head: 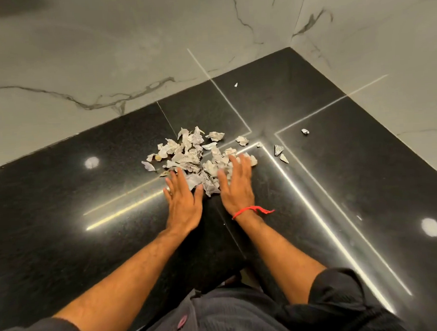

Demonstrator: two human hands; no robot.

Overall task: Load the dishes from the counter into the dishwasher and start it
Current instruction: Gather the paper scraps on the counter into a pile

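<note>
A heap of torn, crumpled grey-white paper scraps (190,154) lies on a glossy black granite counter (63,224). My left hand (183,200) lies flat with straight fingers at the heap's near left edge, fingertips touching the scraps. My right hand (236,184), with a red thread on the wrist, rests flat with spread fingers on the heap's near right side. Neither hand holds anything. No dishes or dishwasher are in view.
A few stray scraps (279,150) lie right of the heap, one small piece (304,131) farther right and another (236,85) near the back corner. Grey-veined marble walls (105,57) meet at the corner behind the counter.
</note>
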